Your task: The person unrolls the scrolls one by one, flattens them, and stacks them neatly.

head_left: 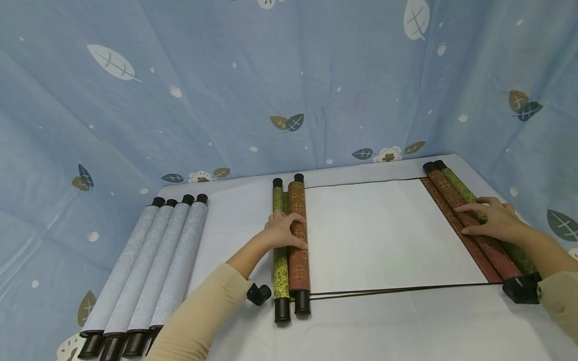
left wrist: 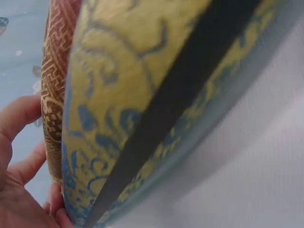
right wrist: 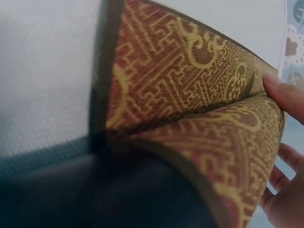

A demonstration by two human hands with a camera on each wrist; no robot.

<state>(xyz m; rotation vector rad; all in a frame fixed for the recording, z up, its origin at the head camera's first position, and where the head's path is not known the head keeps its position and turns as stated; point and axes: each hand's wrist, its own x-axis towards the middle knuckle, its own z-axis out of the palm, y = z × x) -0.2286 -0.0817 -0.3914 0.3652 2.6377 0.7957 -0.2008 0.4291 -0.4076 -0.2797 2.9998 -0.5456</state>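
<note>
A red-brown scroll (head_left: pixel 300 273) with gold patterns lies partly unrolled, its white sheet (head_left: pixel 384 230) stretching between two rolled ends. My left hand (head_left: pixel 282 230) grips the left roll, thumb and index finger over its top. A yellow-green scroll (head_left: pixel 281 276) sits alongside it, filling much of the left wrist view. On the far side, my right hand (head_left: pixel 492 219) holds the right red-brown roll (head_left: pixel 444 188); the right wrist view shows the thumb on the roll's inner side and fingers round the other. Beside that roll runs another yellow-green roll (head_left: pixel 460 183), partly hidden by the hand.
Several pale grey-blue rolled scrolls (head_left: pixel 164 265) with dark end knobs lie side by side at the left of the white table (head_left: pixel 384 326). A blue leaf-patterned curtain (head_left: pixel 217 100) hangs behind and at both sides. Black wrist devices (head_left: pixel 258 294) sit at both wrists.
</note>
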